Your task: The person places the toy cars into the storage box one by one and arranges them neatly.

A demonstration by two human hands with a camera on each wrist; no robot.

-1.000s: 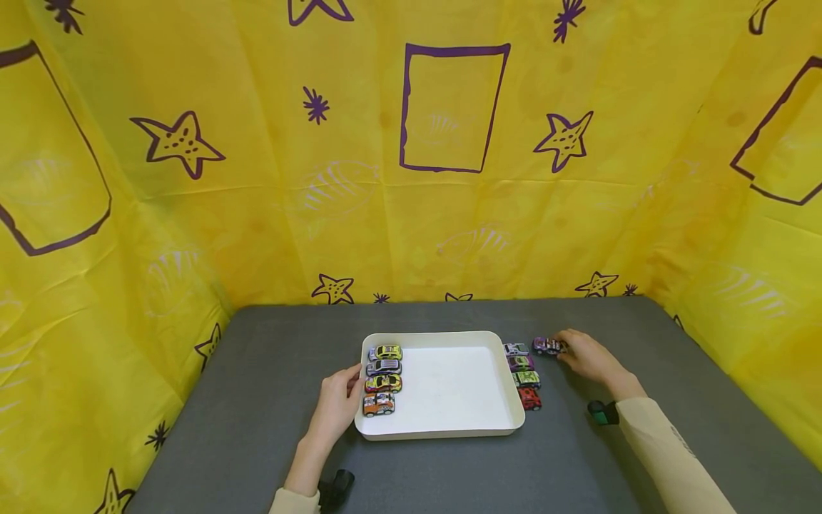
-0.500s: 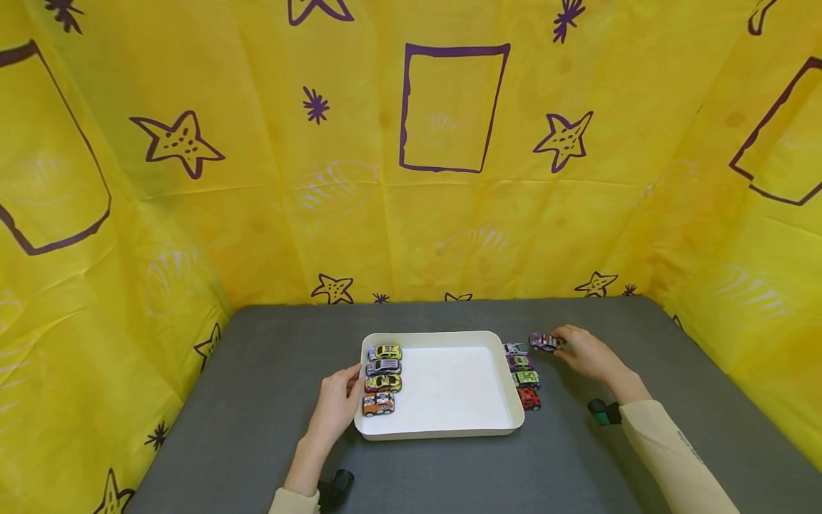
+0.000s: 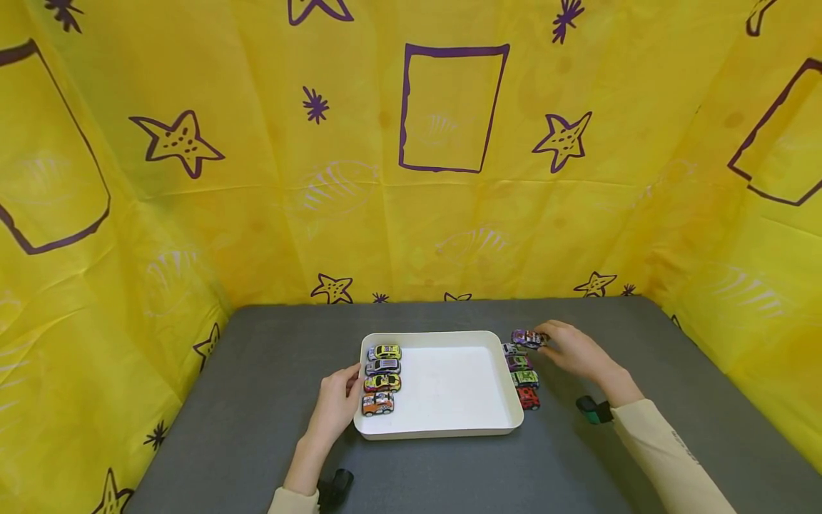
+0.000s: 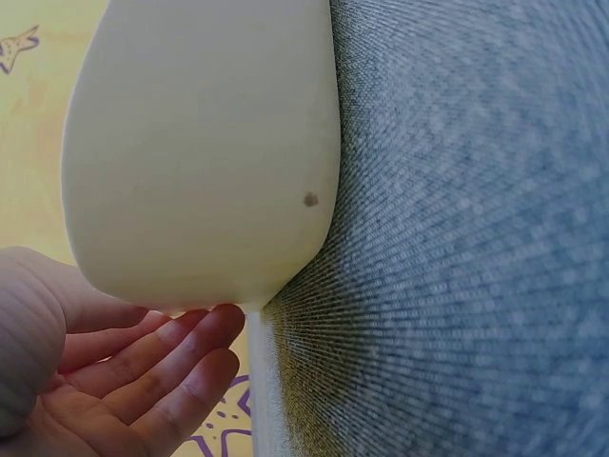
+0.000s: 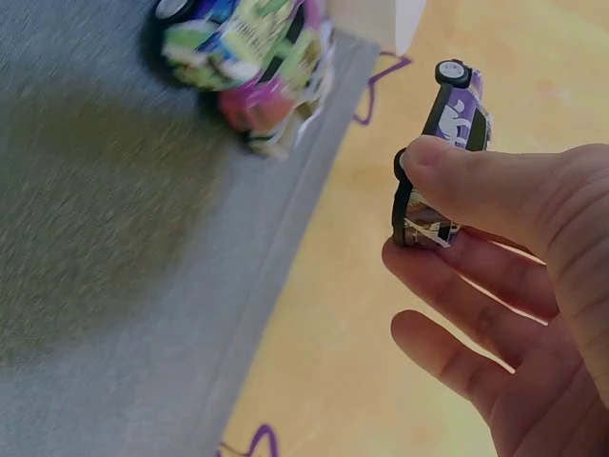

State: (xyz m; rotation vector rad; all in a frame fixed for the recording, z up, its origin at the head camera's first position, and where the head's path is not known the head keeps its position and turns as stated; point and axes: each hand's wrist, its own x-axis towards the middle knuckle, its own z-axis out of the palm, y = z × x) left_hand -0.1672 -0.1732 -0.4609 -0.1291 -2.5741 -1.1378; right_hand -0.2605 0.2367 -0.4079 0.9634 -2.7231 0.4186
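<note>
My right hand [image 3: 574, 350] pinches a purple toy car [image 3: 529, 338] between thumb and fingers; in the right wrist view the car [image 5: 447, 143] is held up off the table. It is just past the back end of a row of toy cars beside the tray: a silver-white car [image 3: 511, 349], a purple-green car [image 3: 520, 363], a green car [image 3: 525, 379] and a red car [image 3: 529, 398]. My left hand [image 3: 335, 405] holds the left wall of the white tray [image 3: 449, 432], fingers against its outer side. In the left wrist view, the tray wall [image 4: 200, 152] hides the thumb's tip.
Inside the tray, along its left side, a column of toy cars runs front to back: yellow [image 3: 384, 352], silver-blue [image 3: 383, 366], yellow-red [image 3: 382, 383] and orange-white [image 3: 377, 403]. The grey table [image 3: 270, 371] is enclosed by a yellow patterned curtain [image 3: 257, 235].
My right hand has carried the purple car leftward and slightly back, toward the row beside the tray. The left hand and the tray stay in place.
</note>
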